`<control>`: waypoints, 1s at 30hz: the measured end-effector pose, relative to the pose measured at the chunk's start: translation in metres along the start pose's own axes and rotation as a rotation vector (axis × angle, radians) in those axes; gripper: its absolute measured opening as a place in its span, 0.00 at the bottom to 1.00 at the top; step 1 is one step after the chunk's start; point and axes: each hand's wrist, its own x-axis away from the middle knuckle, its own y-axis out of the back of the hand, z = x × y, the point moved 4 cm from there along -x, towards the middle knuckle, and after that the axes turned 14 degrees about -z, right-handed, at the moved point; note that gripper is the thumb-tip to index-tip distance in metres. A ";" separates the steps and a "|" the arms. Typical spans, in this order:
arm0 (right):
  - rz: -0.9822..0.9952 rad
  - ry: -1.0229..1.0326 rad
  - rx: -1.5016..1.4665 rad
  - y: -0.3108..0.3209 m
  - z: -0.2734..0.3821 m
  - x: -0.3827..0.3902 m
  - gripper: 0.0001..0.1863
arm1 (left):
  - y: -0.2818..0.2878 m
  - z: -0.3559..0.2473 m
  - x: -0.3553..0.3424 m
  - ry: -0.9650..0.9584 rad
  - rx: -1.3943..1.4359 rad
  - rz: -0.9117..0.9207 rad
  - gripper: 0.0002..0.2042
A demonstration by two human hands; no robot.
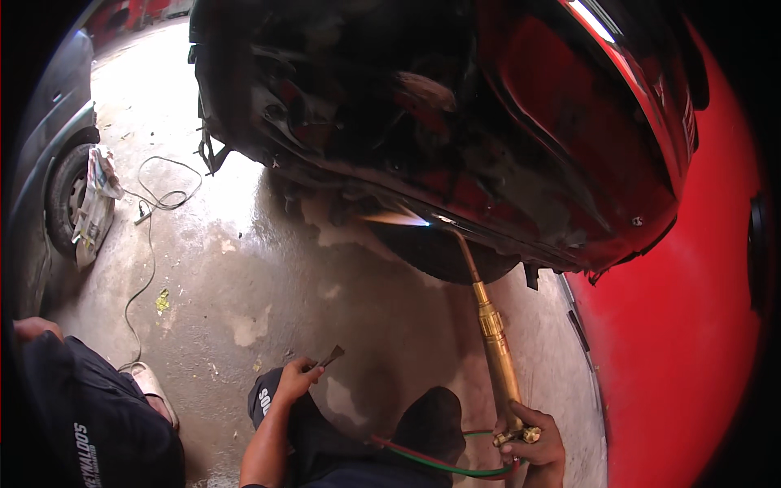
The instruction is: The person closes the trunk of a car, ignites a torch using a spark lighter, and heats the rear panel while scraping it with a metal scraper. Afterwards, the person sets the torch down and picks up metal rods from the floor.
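My right hand point(543, 449) grips a brass gas torch point(496, 337) near its valve knobs, with the long copper neck pointing up and away. A lit flame point(394, 219), blue at the tip and orange beyond, streams leftward along the lower edge of a dark, red-tinged car body point(521, 187). Red and green hoses point(431, 464) run from the torch's base across my lap. Over my knee, my left hand point(298, 379) is closed around a small scraper-like tool point(332, 356) with a flared end, held well apart from the flame.
A tyre point(447, 254) shows under the car body. To the right is a large red panel point(675, 342). Another person in dark clothes point(98, 407) sits at the left, a sandal point(153, 392) near a cable point(151, 268). A grey car's wheel point(71, 199) stands beyond.
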 end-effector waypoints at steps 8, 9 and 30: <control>-0.070 -0.094 -0.113 0.000 0.000 0.005 0.46 | -0.002 -0.004 0.002 -0.011 0.004 0.011 0.16; -0.075 -0.089 -0.113 0.003 -0.002 0.004 0.46 | -0.004 -0.003 0.001 -0.018 0.004 0.016 0.16; 0.085 0.130 0.076 -0.002 0.017 -0.003 0.50 | -0.002 0.000 0.000 0.014 -0.034 0.031 0.17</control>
